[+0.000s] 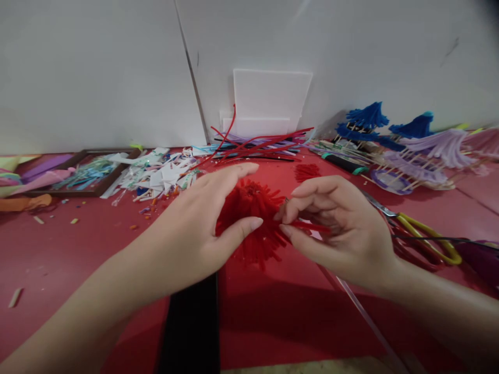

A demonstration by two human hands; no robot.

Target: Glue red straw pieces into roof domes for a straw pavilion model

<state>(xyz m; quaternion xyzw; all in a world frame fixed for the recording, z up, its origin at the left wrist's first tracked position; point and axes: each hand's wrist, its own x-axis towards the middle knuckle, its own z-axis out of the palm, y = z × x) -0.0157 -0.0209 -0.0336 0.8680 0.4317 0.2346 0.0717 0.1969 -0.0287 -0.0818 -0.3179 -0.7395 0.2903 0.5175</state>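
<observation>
A round, cone-like piece of red pipe cleaners (257, 244), its strands fanning outward and down, is in the middle of the view. My left hand (198, 223) cups it from the left, with the thumb across its front and the fingers curved over its far side. At its right edge, my right hand (339, 228) pinches a short red pipe cleaner (312, 226) between thumb and fingertips; its other fingers are curled. Just beyond the right hand lies a small pile of cut red pipe cleaner pieces (307, 172).
Scissors with yellow handles (424, 239) lie at right. Blue pipe-cleaner roofs (368, 115) and lilac ones (436, 148) stand behind. Loose long pipe cleaners (265, 147) lie before white boards (273, 93). Paper scraps (163, 174) and a brown frame (78, 194) are at left.
</observation>
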